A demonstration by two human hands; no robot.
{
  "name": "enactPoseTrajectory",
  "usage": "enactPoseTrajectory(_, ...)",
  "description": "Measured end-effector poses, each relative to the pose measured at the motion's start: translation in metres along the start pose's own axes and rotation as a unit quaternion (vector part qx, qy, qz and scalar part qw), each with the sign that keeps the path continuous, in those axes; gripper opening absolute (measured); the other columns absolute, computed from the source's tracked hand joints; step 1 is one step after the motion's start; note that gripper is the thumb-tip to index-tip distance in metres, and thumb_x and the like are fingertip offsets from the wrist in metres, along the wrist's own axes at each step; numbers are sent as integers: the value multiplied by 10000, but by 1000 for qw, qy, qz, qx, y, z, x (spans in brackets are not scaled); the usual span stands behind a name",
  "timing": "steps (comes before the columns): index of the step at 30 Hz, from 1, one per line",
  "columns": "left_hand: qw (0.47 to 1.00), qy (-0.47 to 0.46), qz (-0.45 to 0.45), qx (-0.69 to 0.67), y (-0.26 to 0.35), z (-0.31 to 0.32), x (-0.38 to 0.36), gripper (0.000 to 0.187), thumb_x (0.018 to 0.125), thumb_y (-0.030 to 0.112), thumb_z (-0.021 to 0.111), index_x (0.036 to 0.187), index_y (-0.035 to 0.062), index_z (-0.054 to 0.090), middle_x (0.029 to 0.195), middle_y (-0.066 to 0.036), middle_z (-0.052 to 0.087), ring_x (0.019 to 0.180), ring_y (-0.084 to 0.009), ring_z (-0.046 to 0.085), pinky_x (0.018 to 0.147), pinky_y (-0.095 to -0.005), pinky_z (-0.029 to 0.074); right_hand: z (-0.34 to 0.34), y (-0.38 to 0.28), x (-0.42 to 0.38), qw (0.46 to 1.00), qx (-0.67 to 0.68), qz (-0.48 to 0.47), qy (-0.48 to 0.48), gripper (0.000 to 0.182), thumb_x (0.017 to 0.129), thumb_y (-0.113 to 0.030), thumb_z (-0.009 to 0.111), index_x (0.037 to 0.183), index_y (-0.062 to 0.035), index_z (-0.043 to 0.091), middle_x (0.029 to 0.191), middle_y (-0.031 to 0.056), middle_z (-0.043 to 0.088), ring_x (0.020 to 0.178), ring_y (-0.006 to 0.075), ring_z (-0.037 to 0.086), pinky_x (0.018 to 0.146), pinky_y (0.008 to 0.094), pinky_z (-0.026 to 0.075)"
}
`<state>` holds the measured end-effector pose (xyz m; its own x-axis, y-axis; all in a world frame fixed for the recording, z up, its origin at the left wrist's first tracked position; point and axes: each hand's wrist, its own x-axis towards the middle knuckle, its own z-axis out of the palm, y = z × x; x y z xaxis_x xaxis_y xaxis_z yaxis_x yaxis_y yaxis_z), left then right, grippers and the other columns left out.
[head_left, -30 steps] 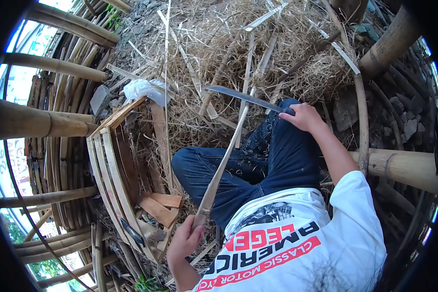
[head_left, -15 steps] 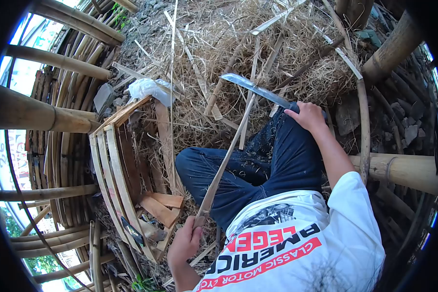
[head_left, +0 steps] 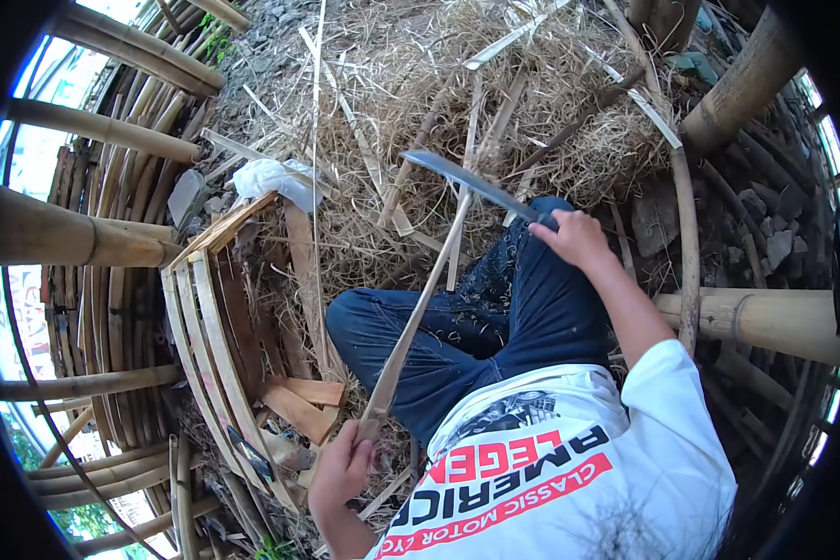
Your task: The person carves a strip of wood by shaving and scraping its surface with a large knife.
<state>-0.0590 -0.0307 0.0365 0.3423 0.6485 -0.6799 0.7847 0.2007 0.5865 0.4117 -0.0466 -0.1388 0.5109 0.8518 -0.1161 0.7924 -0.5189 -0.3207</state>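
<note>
- My left hand [head_left: 342, 471] sits at the near left, fingers closed and clamped on the near end of a long, flat, pale tan strip of split bamboo or wood [head_left: 407, 351].
- That strip slants away from me, from near left to far right, passing over my dark blue jeans [head_left: 565, 294]; it is broad at my grip and narrow at the far end.
- My right hand [head_left: 577, 239] is farther off and to the right, by my right knee, fingers wrapped round the dark handle of a long knife with a grey metal blade [head_left: 471, 184].
- The blade points to the far left and crosses the strip close to its far end; the two seem to touch there, though from above I can't be certain.
- Small curled shavings cling to the jeans over my crossed legs.
- On the far side of my legs spreads a heap of dry, straw-coloured curly shavings [head_left: 616, 140], with loose pale strips lying across it.
- To my left stands a pale slatted wooden crate [head_left: 213, 313], flat orange-brown wood pieces [head_left: 296, 411] inside its near part.
- A crumpled white plastic bag [head_left: 275, 181] lies at the crate's far corner.
- A thick yellowish bamboo pole [head_left: 784, 323] lies to my right.
</note>
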Motion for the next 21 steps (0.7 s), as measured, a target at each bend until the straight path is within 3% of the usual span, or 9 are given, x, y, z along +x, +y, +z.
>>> enactPoseTrajectory(2,1000,-14,-3,-17,-4,0,-1,123,981,69,519,1095,23,517,733,-45,583,654,-131,555,605,-304,455,-4,7,15,999,7,-19,-24,714,854,-695,569,866,10,684,839,247,698,831,405,696,765,511,553)
enactPoseTrajectory(10,993,-28,-39,-112,-6,2,2,98,1001,40,514,1097,21,517,778,2,542,684,-66,525,590,-230,435,-13,-5,-4,996,-9,-50,-77,701,842,-717,563,822,-25,677,785,241,686,818,437,685,756,520,551)
enactPoseTrajectory(13,992,-25,-38,-121,-5,1,4,106,998,42,519,1102,20,518,773,3,540,674,-68,522,583,-233,436,-3,-3,6,998,17,-37,-45,728,849,-725,543,839,-13,692,788,237,691,796,414,692,747,508,554)
enactPoseTrajectory(15,993,-28,-30,-107,2,-2,4,197,994,9,494,1189,29,516,784,12,556,639,-46,501,541,-179,415,-8,-6,6,998,2,-36,-46,731,852,-726,538,835,-11,692,789,239,691,793,411,693,742,503,556)
enactPoseTrajectory(18,990,-18,-57,-127,1,-6,2,123,988,17,512,1110,14,522,765,11,539,666,-66,520,576,-233,436,-11,-2,4,994,2,-81,-79,729,858,-724,535,838,-13,694,795,244,691,788,410,694,733,497,558)
enactPoseTrajectory(21,993,-24,-39,-111,-1,1,3,124,986,11,502,1108,16,522,759,11,538,650,-69,509,574,-230,432,0,6,18,999,-11,-14,-33,731,854,-733,532,837,-20,687,798,236,694,793,405,697,741,505,556)
